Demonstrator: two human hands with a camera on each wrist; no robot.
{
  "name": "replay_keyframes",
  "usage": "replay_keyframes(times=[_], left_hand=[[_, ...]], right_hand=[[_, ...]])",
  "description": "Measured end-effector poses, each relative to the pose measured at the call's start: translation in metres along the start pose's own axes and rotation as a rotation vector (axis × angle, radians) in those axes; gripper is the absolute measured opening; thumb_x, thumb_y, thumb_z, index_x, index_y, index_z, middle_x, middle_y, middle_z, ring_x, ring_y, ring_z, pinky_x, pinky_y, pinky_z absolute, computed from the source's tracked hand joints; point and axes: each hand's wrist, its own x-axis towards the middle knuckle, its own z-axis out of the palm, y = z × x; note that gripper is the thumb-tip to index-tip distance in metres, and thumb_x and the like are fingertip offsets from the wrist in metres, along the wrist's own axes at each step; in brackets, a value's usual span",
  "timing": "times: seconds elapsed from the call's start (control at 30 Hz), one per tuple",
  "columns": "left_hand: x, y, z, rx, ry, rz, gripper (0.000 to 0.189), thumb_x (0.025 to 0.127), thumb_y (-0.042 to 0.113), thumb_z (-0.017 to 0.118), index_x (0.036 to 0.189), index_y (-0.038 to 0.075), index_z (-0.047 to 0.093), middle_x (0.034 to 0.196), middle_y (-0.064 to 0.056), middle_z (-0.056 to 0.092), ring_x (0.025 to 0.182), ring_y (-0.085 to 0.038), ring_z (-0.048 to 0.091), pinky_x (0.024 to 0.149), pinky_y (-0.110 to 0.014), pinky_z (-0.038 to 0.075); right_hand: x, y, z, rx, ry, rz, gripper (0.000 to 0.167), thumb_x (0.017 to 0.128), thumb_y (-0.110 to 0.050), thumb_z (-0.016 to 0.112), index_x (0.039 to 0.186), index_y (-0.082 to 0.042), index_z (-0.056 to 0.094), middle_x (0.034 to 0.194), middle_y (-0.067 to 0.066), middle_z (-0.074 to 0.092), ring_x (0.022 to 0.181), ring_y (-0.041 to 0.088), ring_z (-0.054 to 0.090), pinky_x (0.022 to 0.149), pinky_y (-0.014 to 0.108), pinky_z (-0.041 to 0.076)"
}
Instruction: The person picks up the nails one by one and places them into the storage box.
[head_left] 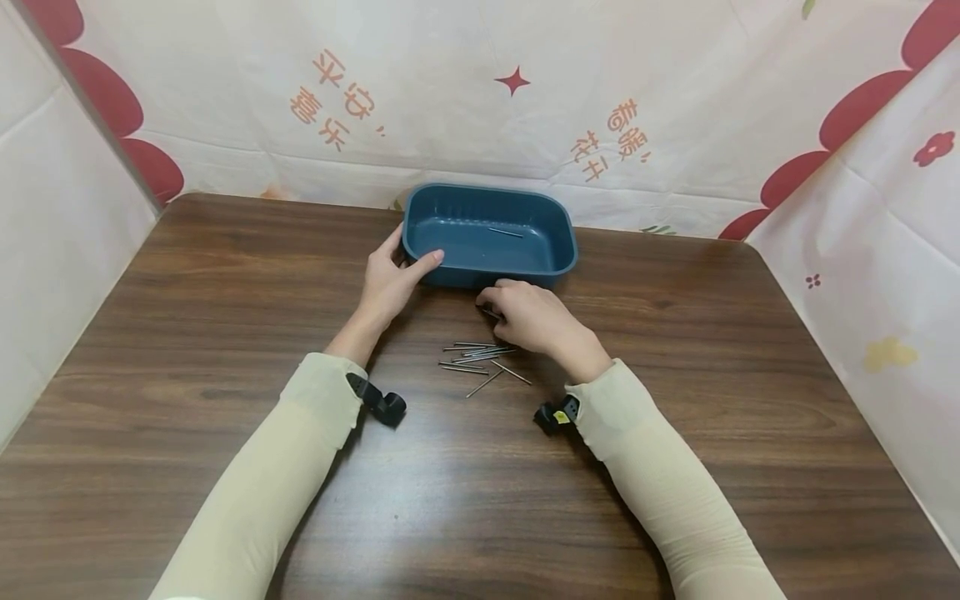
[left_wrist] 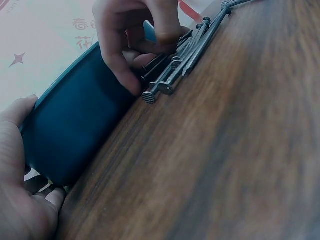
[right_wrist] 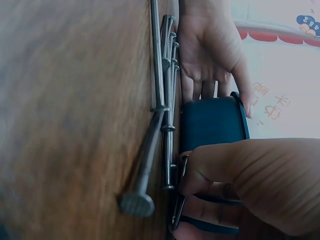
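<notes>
In the head view, we count 1 blue plastic tub (head_left: 465, 246) at the wooden table's (head_left: 697, 350) far edge, about midway between its 2 far corners. The left hand (head_left: 386, 287) grips the tub's left end, thumb over the rim. Inside lies 1 metal nail (head_left: 506, 232). On the tub's near side, well in from the table's left and right edges, we make out at least 8 loose nails (head_left: 476, 358); they overlap, so we cannot give an exact count. The right hand (head_left: 532, 317), narrow and curled just in front of the tub, pinches at least 1 gripped nail (right_wrist: 180, 200); its fingers hide any others. The bottom of the head view cuts off 2 pale sleeves (head_left: 262, 483), and the table's near edge is out of sight.
</notes>
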Motion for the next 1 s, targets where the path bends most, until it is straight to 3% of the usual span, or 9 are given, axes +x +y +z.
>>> replay_keyframes(times=[0.27, 1.0], left_hand=[[0.013, -0.024, 0.001, -0.003, 0.01, 0.009, 0.079, 0.093, 0.026, 0.073, 0.159, 0.012, 0.032, 0.163, -0.012, 0.037, 0.152, -0.027, 0.036, 0.125, -0.04, 0.031], [0.014, -0.028, -0.001, 0.015, 0.017, 0.016, 0.08, 0.092, 0.031, 0.075, 0.158, 0.012, 0.035, 0.162, -0.011, 0.039, 0.151, -0.026, 0.037, 0.125, -0.042, 0.032]], right_hand=[[-0.001, 0.002, -0.001, -0.008, 0.011, -0.01, 0.035, 0.088, 0.0, 0.066, 0.12, -0.014, 0.072, 0.114, 0.005, 0.068, 0.099, 0.021, 0.065, 0.084, 0.042, 0.057], [-0.003, 0.003, -0.007, 0.003, 0.03, 0.017, 0.033, 0.089, -0.002, 0.065, 0.119, -0.013, 0.074, 0.111, 0.004, 0.07, 0.102, 0.021, 0.066, 0.087, 0.042, 0.057]])
